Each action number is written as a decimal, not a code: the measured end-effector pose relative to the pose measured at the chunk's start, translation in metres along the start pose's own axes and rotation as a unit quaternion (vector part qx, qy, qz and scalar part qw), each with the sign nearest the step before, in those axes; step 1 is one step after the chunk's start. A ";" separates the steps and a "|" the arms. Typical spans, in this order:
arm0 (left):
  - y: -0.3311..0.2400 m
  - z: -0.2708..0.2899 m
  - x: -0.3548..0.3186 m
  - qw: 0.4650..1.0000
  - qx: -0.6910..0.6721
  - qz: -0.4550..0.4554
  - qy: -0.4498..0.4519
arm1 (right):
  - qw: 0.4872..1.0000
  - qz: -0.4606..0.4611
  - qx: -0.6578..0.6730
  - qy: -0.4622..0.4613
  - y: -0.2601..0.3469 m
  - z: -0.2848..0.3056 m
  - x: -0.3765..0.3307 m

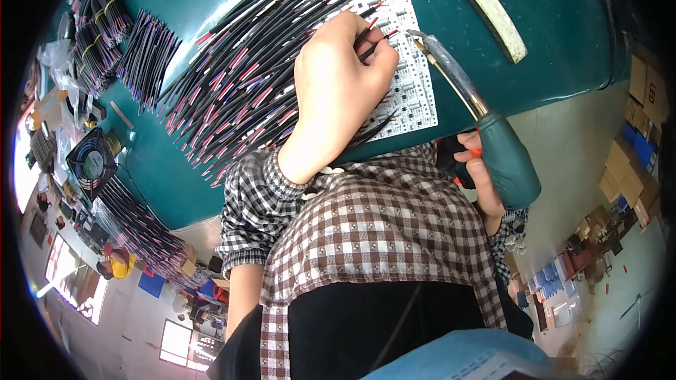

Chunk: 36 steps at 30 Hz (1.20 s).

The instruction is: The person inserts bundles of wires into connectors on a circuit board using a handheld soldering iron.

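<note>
My left hand (341, 88) rests on a white circuit board panel (415, 91) and pinches thin red and black wires (373, 28) against it. My right hand (482, 179) grips the green handle of a soldering iron (503, 158). The iron's metal shaft slants up and left, and its tip (417, 35) sits just right of my left fingers, over the board. Many black wire pairs with red, blue and white ends (246, 77) fan out from the board toward the left across the green table (535, 14).
Bundles of black wires (105, 35) lie at the table's far left, more (137, 229) near a small square fan (91, 162). A pale strip (486, 7) crosses the table at upper right. Cardboard boxes (634, 169) sit on the floor to the right.
</note>
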<state>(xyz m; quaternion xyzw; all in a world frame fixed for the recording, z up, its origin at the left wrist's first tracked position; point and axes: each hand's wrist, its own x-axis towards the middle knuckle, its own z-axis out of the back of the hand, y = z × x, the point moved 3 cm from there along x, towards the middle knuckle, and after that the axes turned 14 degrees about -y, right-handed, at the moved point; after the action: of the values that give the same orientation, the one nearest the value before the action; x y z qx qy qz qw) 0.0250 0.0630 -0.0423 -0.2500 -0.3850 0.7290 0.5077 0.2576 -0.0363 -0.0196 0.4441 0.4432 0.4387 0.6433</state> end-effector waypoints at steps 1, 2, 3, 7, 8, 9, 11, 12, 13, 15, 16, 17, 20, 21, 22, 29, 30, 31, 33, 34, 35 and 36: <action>0.000 0.000 0.000 1.000 0.000 0.001 0.000 | 1.000 0.004 -0.004 0.004 0.000 0.000 0.000; 0.000 0.000 0.000 1.000 -0.001 0.004 0.000 | 1.000 0.004 -0.005 0.004 0.001 -0.001 0.000; 0.000 0.001 0.000 1.000 -0.002 0.007 0.000 | 1.000 -0.009 -0.006 0.004 0.002 -0.002 0.000; 0.001 -0.001 -0.001 1.000 -0.003 0.009 0.000 | 1.000 -0.012 0.001 0.000 0.001 -0.002 0.000; 0.000 -0.001 -0.001 1.000 0.000 0.001 -0.002 | 1.000 -0.013 0.001 0.001 0.001 -0.003 0.000; 0.000 0.000 0.000 1.000 0.003 -0.006 -0.005 | 1.000 -0.021 0.003 -0.001 0.002 -0.004 0.001; -0.001 0.000 0.000 1.000 0.002 -0.002 -0.002 | 1.000 -0.030 0.006 -0.003 0.003 -0.005 0.001; -0.001 0.000 -0.001 1.000 0.001 0.002 0.001 | 1.000 -0.023 0.005 -0.005 0.002 -0.004 0.001; -0.001 0.000 -0.001 1.000 0.001 0.003 0.000 | 1.000 -0.016 0.005 -0.007 0.002 -0.004 0.001; -0.001 -0.001 -0.001 1.000 0.006 0.000 -0.001 | 1.000 -0.012 -0.005 -0.008 0.002 -0.005 0.002; 0.000 -0.001 -0.001 1.000 0.006 0.001 -0.001 | 1.000 -0.008 -0.015 -0.010 0.002 -0.005 0.002; -0.001 0.000 -0.001 1.000 0.004 0.002 0.000 | 1.000 -0.008 -0.015 -0.009 0.001 -0.004 0.003; -0.002 0.000 0.000 1.000 0.003 0.002 -0.001 | 0.993 0.071 -0.094 0.029 0.002 0.001 0.004; -0.002 0.000 0.000 1.000 0.002 0.000 -0.002 | 0.988 0.069 -0.129 0.040 0.000 0.002 0.003; -0.002 0.000 0.000 1.000 0.003 0.000 -0.003 | 0.983 0.067 -0.165 0.050 -0.001 0.004 0.002; -0.001 0.000 0.000 1.000 0.012 0.003 0.001 | 0.988 0.070 -0.134 0.040 0.004 -0.001 0.002; -0.001 -0.001 0.000 1.000 0.014 0.006 0.006 | 0.994 0.044 -0.097 0.021 0.007 -0.001 0.002; 0.000 -0.001 0.000 1.000 0.014 0.005 0.006 | 0.998 0.017 -0.060 0.001 0.008 -0.001 0.002; 0.000 -0.001 0.000 1.000 0.008 0.003 0.000 | 0.999 0.006 -0.050 -0.004 0.008 -0.002 0.002; 0.000 -0.001 -0.001 1.000 0.008 0.003 0.000 | 0.999 -0.005 -0.039 -0.009 0.008 -0.002 0.002; 0.000 0.000 -0.001 1.000 0.016 -0.001 -0.001 | 0.999 -0.005 -0.039 -0.008 0.006 0.001 0.003; 0.000 0.000 0.000 1.000 0.024 -0.004 -0.002 | 0.997 0.042 -0.064 0.033 0.003 0.005 0.005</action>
<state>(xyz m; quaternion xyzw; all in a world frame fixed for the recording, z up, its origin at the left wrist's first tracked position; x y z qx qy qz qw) 0.0245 0.0623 -0.0424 -0.2345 -0.3693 0.7364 0.5161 0.2631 -0.0318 -0.0161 0.4054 0.4165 0.5074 0.6362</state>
